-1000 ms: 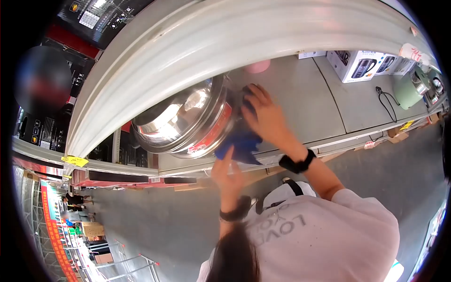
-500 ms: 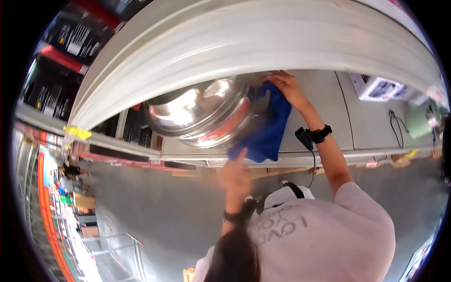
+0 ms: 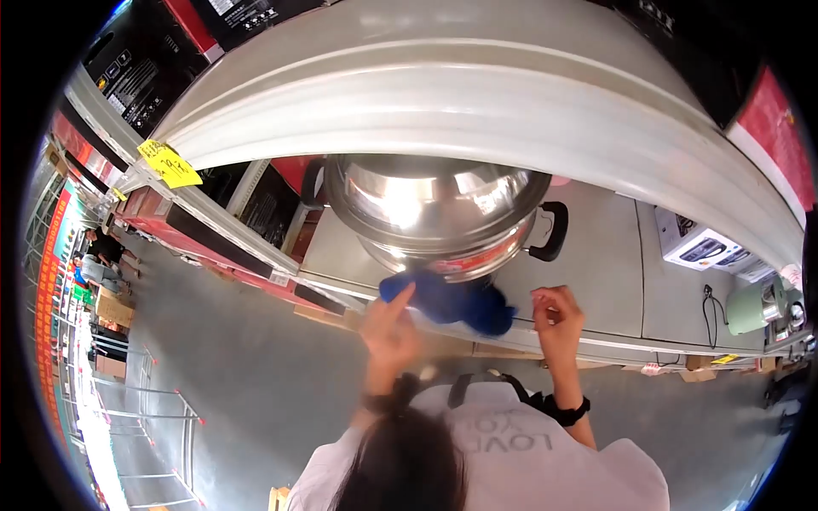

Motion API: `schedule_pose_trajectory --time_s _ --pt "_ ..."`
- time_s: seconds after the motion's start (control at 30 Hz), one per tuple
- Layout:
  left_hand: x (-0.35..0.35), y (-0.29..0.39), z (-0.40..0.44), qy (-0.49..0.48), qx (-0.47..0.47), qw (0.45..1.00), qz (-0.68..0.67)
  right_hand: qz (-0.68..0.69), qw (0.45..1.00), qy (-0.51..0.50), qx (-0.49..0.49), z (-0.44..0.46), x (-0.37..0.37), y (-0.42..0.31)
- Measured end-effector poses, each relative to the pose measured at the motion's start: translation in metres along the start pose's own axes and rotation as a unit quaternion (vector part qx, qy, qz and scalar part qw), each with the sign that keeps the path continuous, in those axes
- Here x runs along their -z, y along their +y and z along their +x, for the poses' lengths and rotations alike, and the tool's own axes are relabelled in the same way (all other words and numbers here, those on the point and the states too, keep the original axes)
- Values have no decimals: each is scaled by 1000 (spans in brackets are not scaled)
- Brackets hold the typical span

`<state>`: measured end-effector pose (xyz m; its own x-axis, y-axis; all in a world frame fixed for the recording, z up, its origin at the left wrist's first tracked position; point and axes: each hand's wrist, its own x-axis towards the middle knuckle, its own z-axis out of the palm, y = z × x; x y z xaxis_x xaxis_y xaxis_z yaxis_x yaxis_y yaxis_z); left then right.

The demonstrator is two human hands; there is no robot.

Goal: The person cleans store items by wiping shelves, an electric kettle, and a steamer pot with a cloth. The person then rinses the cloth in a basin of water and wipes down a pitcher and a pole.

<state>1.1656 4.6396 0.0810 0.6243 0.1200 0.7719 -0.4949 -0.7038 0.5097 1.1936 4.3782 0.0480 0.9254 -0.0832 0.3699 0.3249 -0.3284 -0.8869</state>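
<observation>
"Where's the crumpled blue fabric cloth?"
"At the grey metal shelf edge, before the shiny round steel pot; left hand fingers gripping it, right hand loosely curled, empty"
"Handling?"
"Probably light, limp: pinch a corner"

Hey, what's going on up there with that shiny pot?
A person's left hand has a blue cloth in its fingers, in front of the shiny metal pot. The right hand is up on the cloth's other side, not touching it. The pot sits on a shelf.
</observation>
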Motion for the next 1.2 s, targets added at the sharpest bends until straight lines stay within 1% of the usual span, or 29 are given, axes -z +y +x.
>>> schedule_pose_trajectory --time_s 0.03,0.07,0.13,0.23,0.27,0.3,0.37,0.4,0.5,0.53,0.6,0.63,0.67,0.73,0.77,0.83,0.87,0.9,0.93,0.97,1.0,1.03,1.13,1.2 --pt "9 -2 8 1 -10 1000 20 36 999 -22 -3 -6 -10 -2" --pt "15 -7 22 18 -58 998 -2 73 996 -43 -8 -8 -22 -7" --pt "30 -13 40 16 -106 994 4 108 982 -149 -31 -12 -48 -24" --pt "53 -20 65 29 -175 984 -12 178 939 -281 -89 -13 -100 -61" --pt "60 -25 71 34 -197 980 -18 166 939 -294 -66 -11 -120 -73" --pt "65 -33 75 61 -199 978 5 153 938 -307 -43 -7 -140 -83" --pt "81 -50 84 78 -182 979 37 136 943 -304 8 -4 -180 -98" --pt "87 -63 89 86 -167 981 43 128 944 -301 34 -3 -197 -103" --pt "96 -98 121 87 -85 992 13 174 949 -261 -38 0 -240 -109" --pt "96 -105 136 85 -52 995 1 205 952 -218 -60 4 -244 -120" --pt "86 -125 165 75 -17 996 -41 266 949 -130 -104 9 -246 -146" --pt "78 -144 176 60 -57 996 -38 253 961 -100 -57 16 -248 -151" --pt "66 -156 184 30 -66 997 9 213 972 -90 -30 24 -252 -154" --pt "47 -178 190 -68 60 993 -79 117 991 -47 39 38 -264 -150" --pt "40 -185 191 -81 92 987 -104 73 995 -27 63 38 -268 -149" --pt "41 -193 206 -185 74 979 -45 -15 994 16 111 38 -278 -149" --pt "43 -195 211 -238 68 969 -11 -29 992 31 123 36 -282 -150" --pt "41 -194 219 -287 94 953 12 -45 989 45 132 33 -286 -150" --pt "36 -200 226 -302 57 951 31 -61 986 57 142 30 -290 -149" --pt "31 -204 225 -316 57 943 83 -70 985 64 145 30 -293 -148" --pt "37 -192 231 -329 55 933 136 -75 985 67 140 31 -294 -147" --pt "40 -187 238 -372 37 914 155 -80 985 70 136 33 -294 -146" --pt "37 -194 222 -265 67 958 87 -100 985 74 121 31 -291 -143" --pt "41 -180 195 -149 98 983 43 -95 983 90 132 31 -290 -137"
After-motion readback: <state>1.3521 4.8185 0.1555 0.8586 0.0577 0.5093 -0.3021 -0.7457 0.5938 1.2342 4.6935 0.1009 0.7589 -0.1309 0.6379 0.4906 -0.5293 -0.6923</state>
